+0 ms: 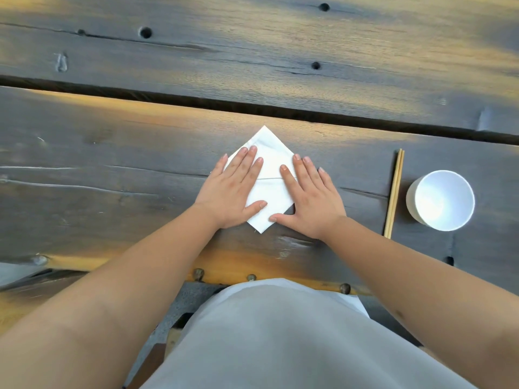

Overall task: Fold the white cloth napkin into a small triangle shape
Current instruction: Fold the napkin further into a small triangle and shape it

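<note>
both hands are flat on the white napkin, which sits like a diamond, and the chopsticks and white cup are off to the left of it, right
Not quite: the side is wrong. In the head view the chopsticks and white cup lie to the right of the napkin, beyond the right hand. The rest holds: the left hand and the right hand are both flat on the napkin, which sits like a diamond.

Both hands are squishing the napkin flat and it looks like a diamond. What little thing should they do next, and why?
Probably lift the near corner and fold it up to the far corner. The napkin lies as a diamond, not yet a triangle, with a crease running across its middle. The left hand and right hand press flat on its two sides, so it seems smoothed and ready for that fold.
</note>
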